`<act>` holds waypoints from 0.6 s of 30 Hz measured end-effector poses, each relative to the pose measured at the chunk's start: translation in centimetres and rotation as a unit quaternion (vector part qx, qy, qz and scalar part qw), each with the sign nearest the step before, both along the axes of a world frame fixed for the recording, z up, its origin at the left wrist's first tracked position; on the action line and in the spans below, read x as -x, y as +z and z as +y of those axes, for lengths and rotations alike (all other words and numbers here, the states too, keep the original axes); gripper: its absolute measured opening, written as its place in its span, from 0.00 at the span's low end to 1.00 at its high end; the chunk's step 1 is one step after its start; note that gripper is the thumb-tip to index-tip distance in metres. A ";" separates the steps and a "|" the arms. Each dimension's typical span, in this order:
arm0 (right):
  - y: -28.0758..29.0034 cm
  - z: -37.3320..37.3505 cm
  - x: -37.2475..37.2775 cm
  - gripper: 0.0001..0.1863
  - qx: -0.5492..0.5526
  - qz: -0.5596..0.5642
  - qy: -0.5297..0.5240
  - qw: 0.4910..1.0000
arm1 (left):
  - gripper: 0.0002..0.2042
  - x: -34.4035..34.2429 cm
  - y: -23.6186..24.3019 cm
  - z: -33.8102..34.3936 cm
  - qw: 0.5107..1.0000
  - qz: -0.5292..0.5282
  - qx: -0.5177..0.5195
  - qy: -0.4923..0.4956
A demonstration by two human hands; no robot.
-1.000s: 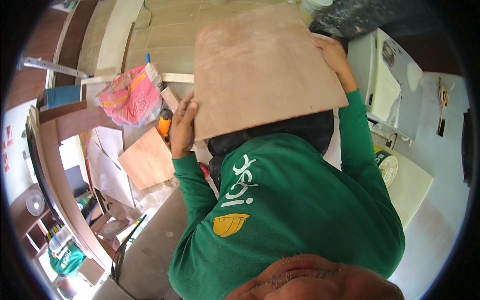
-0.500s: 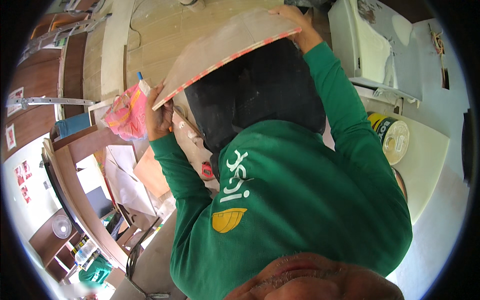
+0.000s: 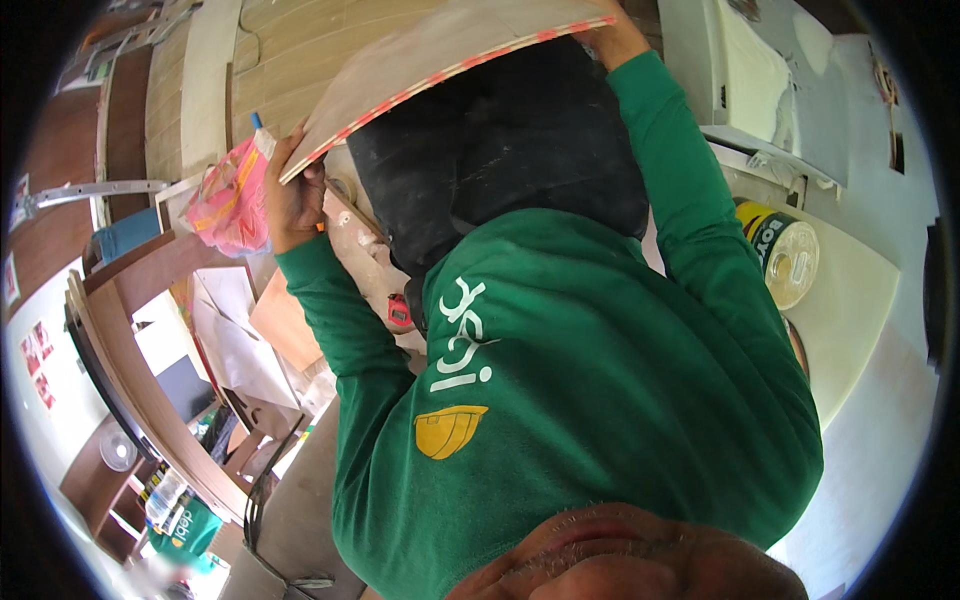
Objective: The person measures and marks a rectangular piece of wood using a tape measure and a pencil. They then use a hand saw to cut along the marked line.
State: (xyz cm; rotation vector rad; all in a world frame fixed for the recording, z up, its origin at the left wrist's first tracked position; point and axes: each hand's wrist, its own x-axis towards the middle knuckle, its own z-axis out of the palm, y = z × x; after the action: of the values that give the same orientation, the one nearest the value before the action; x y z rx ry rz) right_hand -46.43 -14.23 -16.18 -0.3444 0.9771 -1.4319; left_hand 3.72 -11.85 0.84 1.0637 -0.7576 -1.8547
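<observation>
A wide, thin wooden board (image 3: 430,60) with a red-and-pale striped edge spans the space in front of my body, over my dark trousers. My left hand (image 3: 297,195) grips its left end, fingers wrapped round the edge. At the far right end my right hand (image 3: 615,38) is closed on the same board, part of its fingers hidden behind it or cut off by the frame. Beside my left hand hangs or lies a pink plastic bag (image 3: 228,200); I cannot tell which. A red tape measure (image 3: 399,310) lies near my left forearm.
To the right, a yellow-and-black can (image 3: 785,255) stands on a pale surface (image 3: 855,330), with a white cabinet-like unit (image 3: 750,80) farther off. Leftward are a metal ladder (image 3: 95,192), a wooden frame (image 3: 150,380), and a person in green (image 3: 187,530) beyond.
The board and both hands sit higher in the picture, with the board's left end shifted slightly left. The surroundings at left have shifted too. Both hands keep their hold.
</observation>
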 end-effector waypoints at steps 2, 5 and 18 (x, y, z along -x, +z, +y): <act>-0.6 0.8 0.7 0.09 0.055 0.031 0.003 0.998 | 0.22 0.0 -0.1 -0.2 1.000 -0.008 -0.003 -0.008; 2.2 4.1 0.2 0.13 0.269 0.076 0.085 0.956 | 0.23 -0.9 -0.4 0.9 0.998 -0.054 -0.007 0.020; 5.7 6.0 -1.8 0.24 -0.022 0.390 0.013 0.921 | 0.33 1.3 -1.5 5.6 0.997 -0.071 0.031 -0.019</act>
State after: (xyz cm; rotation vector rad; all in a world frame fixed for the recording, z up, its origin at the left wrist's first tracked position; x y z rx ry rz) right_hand -44.60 -8.26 -10.44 -0.9354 1.6282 -1.2494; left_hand 2.45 -6.25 -0.62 1.1580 -0.9189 -1.7899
